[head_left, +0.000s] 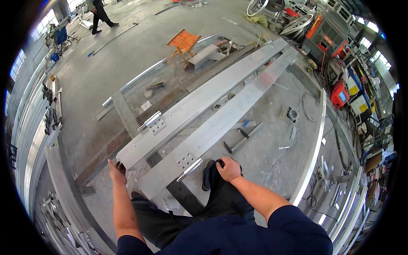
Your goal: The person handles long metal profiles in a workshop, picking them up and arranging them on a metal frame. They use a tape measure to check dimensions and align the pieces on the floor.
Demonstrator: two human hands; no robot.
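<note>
Two long silver metal beams lie side by side, running away to the upper right. My left hand (117,171) is at the near end of the left beam (178,108), thumb and half-bent fingers apart; whether it touches the metal is unclear. Resting on my knee, my right hand (228,168) is closed, its fingers curled under and partly hidden. A hinge (154,123) with a perforated plate sits on the left beam. Another hinge (190,169) lies at the near edge of the right beam (225,119), between my knees.
A hammer (243,132) lies by a metal offcut right of the beams. Dark steel supports (185,197) run beneath them. An orange folding stool (184,42) stands beyond. Orange machine (325,36) and red unit (339,94) stand right. Metal profiles (32,140) line the left; a person (101,16) walks far off.
</note>
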